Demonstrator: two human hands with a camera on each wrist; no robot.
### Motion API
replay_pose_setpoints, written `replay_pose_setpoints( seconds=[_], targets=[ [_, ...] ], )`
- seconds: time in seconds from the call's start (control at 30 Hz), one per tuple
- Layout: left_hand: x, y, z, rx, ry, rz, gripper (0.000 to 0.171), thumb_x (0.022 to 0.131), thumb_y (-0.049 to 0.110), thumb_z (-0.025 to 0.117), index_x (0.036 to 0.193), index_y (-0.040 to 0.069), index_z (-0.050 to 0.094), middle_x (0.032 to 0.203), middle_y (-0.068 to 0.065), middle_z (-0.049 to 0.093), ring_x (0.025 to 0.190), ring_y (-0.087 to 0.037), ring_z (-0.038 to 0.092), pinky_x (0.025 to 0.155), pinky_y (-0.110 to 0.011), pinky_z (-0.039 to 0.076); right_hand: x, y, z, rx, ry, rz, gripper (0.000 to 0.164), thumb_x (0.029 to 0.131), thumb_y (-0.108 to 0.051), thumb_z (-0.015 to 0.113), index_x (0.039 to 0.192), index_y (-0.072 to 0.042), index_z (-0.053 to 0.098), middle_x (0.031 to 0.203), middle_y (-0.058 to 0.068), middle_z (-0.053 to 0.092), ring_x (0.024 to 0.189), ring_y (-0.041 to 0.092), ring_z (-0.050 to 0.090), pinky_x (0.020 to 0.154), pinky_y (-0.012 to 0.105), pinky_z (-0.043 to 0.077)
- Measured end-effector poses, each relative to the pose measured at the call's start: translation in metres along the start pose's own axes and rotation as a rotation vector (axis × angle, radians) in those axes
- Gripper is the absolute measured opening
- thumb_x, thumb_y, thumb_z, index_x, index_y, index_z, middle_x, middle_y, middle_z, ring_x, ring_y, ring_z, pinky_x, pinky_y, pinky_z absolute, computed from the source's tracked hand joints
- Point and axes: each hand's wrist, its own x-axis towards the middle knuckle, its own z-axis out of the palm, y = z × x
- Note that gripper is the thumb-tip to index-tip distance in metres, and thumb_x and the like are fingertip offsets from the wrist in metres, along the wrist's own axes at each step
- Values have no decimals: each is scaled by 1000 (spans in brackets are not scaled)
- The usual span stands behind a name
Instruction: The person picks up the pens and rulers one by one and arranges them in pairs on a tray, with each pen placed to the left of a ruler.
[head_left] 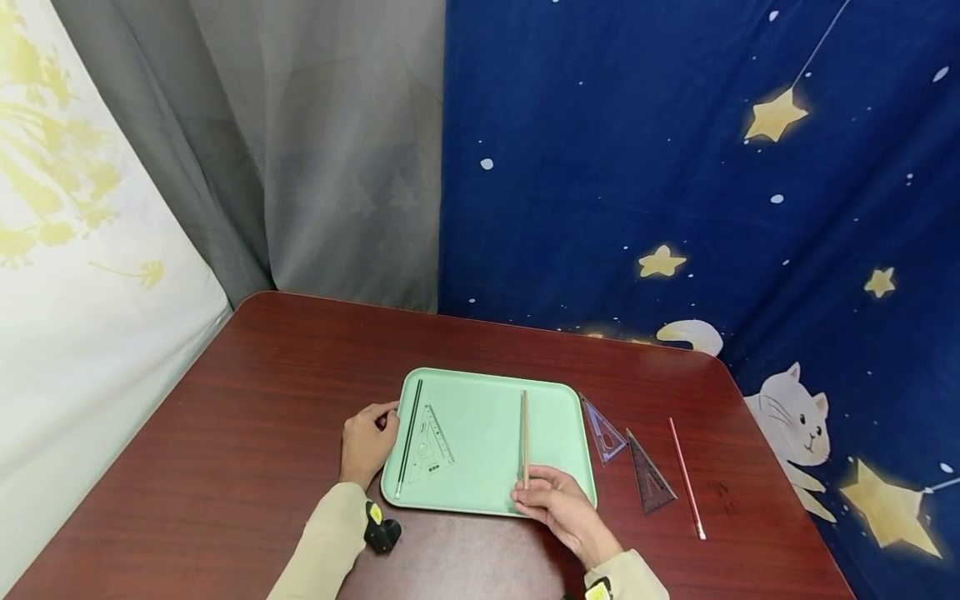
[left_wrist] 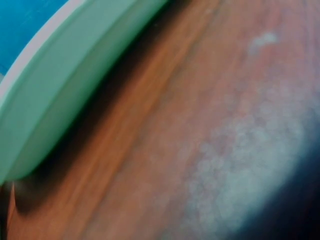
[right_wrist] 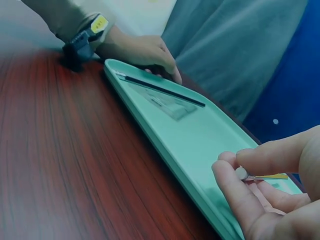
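So, a tan pencil (head_left: pixel 526 433) is being held lengthwise, near to far, over the right part of the mint-green tray (head_left: pixel 480 450). It's pinched by its near, pale-tipped end between the thumb and fingers of the right hand (head_left: pixel 558 504), which is closed snugly around it. Whether the far tip is touching the tray can't be made out.

In the tray, a black pencil (head_left: pixel 408 437) is laid along the left side, with a clear set square (head_left: pixel 431 442) just right of it. The tray's left edge is met by the left hand (head_left: pixel 369 442), fingers partly bent; whether the rim is gripped or merely steadied is hard to say.

On the table (head_left: pixel 315 358), right of the tray, a blue-tinted set square (head_left: pixel 602 432), a dark set square (head_left: pixel 650 493) and a red pencil (head_left: pixel 686 475) can be seen.

Looks like a placing or picking-up step, honestly can't be pinned down. If it's placing, the pencil needs to be lowered flat and let go gently, so it doesn't get rolled.
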Motion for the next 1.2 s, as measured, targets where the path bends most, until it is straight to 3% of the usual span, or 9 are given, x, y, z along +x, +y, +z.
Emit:
replay_pose_setpoints(
  seconds=[0.63, 1.2],
  targets=[
    [-1, 3, -3, -6, 1, -19, 25, 88, 11, 57, 103, 11, 76, 82, -5, 70, 57, -12, 49, 56, -24, 38, 20, 13, 53, -78, 33, -23, 48, 79, 14, 61, 122, 18, 40, 80, 2, 61, 73, 10, 65, 74, 27, 55],
    [-1, 2, -1, -5, 5, 2, 24, 88, 12, 57, 103, 10, 76, 84, -6, 70, 58, -12, 51, 56, -24, 39, 31, 18, 74, -165, 85, -61, 45, 75, 15, 63, 117, 17, 47, 78, 3, 57, 71, 10, 62, 72, 29, 56]
  ],
)
